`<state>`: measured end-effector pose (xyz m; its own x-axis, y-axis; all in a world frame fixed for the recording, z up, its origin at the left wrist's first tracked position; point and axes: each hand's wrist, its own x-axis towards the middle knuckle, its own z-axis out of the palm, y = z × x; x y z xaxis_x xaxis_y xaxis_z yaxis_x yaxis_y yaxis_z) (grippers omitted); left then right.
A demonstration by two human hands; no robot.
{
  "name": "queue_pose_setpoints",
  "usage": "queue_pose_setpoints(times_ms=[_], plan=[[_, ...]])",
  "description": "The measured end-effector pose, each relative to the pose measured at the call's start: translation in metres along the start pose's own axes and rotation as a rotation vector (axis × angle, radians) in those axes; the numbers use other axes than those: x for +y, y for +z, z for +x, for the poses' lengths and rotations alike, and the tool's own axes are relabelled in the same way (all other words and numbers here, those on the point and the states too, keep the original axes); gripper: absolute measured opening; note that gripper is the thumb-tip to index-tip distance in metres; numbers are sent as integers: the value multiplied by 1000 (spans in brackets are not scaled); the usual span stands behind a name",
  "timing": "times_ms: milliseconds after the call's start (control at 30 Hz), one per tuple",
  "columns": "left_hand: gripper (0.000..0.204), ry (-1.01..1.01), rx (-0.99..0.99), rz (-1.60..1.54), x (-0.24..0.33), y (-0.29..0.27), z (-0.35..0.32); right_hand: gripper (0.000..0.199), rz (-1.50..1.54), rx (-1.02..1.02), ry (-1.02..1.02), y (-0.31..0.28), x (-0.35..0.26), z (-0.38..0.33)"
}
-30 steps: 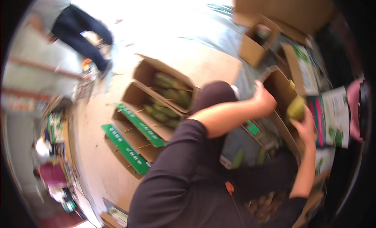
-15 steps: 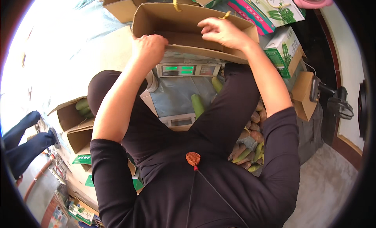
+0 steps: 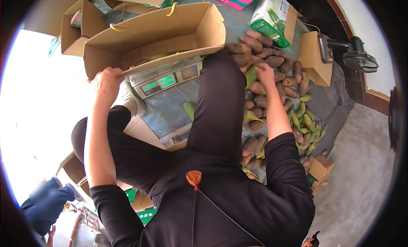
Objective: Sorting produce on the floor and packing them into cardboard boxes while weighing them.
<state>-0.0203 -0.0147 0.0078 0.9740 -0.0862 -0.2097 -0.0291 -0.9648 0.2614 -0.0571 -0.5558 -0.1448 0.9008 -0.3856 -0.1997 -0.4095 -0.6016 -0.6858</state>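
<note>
- Green fruit [image 3: 250,76] now under right hand [image 3: 265,73], at the near edge of the pile [image 3: 272,68] beside the right knee; half a second back this hand was up at the box rim.
- Fingers curled onto fruit; full clamp cannot be told.
- Left hand [image 3: 106,82] stays clamped on box [image 3: 161,39] front flap, fingers wrapped over the edge.
- Box sits on scale [image 3: 165,79], tilted toward the body.
- Points to another piece being fetched for weighing.

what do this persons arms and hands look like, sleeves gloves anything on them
Both forearms are bare below short black sleeves that end near the elbows. The left hand and right hand wear no gloves, and no rings, watch or bands show. The sleeves are plain, with no markings visible.
</note>
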Motion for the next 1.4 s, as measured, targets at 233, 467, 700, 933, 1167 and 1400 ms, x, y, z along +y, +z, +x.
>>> queue_pose_setpoints(times_ms=[233,467,700,933,1167,1400], plan=[[13,-95,-19,128,5,-11,-10,28,-683,-66,-127,38,19,-62],[16,-125,-85,131,16,-14,-3,42,-901,-240,-808,52,114,-40],[18,-160,-131,176,15,-17,-9,42,-1396,-568,-705,58,42,-45],[20,-119,-67,143,15,-16,-9,49,-1268,-520,-581,36,13,-37],[16,-91,-88,135,9,-12,-8,45,-103,147,-225,-8,18,4],[21,-68,-155,272,19,-32,-23,36,256,249,-296,-60,-96,-23]])
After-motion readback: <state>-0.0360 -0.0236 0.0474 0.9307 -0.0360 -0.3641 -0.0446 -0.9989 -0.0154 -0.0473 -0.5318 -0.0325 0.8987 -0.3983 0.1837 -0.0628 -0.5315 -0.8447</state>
